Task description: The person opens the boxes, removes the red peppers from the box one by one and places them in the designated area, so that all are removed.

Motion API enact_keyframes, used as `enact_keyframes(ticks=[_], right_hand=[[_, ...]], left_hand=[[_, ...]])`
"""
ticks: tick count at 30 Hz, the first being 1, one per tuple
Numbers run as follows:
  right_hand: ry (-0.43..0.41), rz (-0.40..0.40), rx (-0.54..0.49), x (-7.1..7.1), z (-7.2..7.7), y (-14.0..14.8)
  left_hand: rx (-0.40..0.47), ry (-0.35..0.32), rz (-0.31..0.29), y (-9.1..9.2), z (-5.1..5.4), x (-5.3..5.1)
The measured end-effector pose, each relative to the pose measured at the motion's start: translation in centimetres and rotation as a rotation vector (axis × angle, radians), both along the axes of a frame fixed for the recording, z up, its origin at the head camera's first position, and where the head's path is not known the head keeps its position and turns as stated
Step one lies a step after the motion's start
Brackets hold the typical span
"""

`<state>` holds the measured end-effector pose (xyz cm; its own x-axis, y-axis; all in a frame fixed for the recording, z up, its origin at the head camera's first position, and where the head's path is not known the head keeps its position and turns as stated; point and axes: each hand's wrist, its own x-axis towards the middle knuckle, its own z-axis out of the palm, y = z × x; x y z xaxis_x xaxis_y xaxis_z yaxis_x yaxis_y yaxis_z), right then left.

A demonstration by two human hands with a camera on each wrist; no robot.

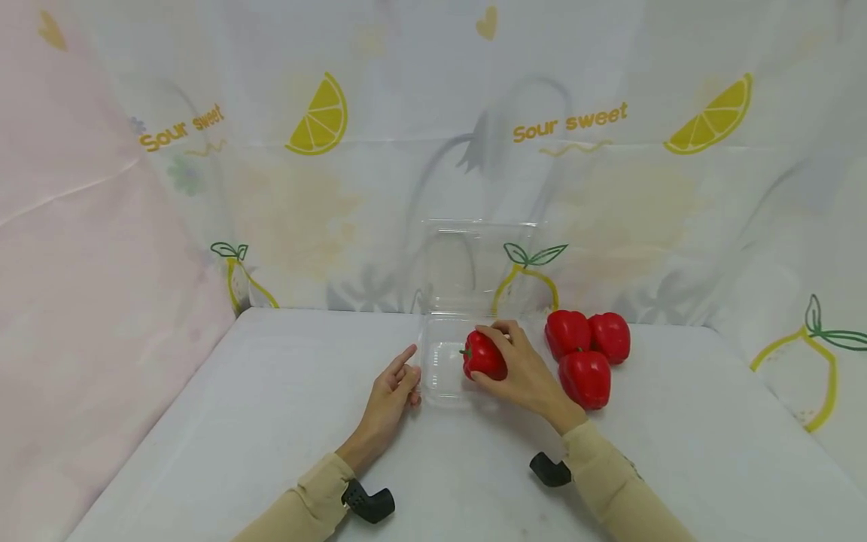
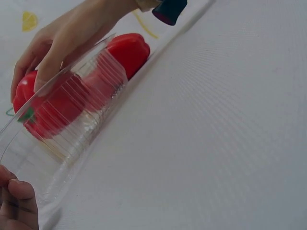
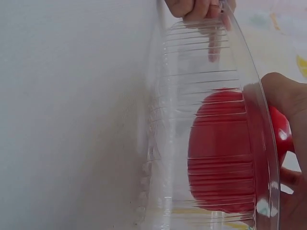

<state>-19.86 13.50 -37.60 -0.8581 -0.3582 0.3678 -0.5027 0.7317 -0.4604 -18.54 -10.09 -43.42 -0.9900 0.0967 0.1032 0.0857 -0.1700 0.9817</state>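
Note:
My right hand (image 1: 518, 369) grips a red bell pepper (image 1: 482, 357) inside the clear plastic container (image 1: 443, 388), fingers over the far side and thumb on the near side. The pepper lies on its side, green stem to the left. My left hand (image 1: 393, 395) holds the container's left edge between thumb and curled fingers, index finger stretched out. Through the ribbed wall, the right wrist view shows the pepper (image 3: 220, 153) low in the container. The left wrist view shows the right hand (image 2: 62, 43) reaching over the rim onto the pepper (image 2: 57, 105).
The container's clear lid (image 1: 481, 263) stands raised at the back. Three more red bell peppers (image 1: 585, 380) sit close together right of the container. A white cloth covers the table (image 1: 271, 421), and a printed curtain (image 1: 406, 90) hangs behind.

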Motion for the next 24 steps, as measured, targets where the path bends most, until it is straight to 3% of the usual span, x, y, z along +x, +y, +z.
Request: enact_keyframes(ticks=[24], right_hand=[[0.039, -0.049, -0.065, 1.1, 0.9, 2.5]], left_hand=[[-0.033, -0.018, 0.012, 0.0, 0.3, 0.2]])
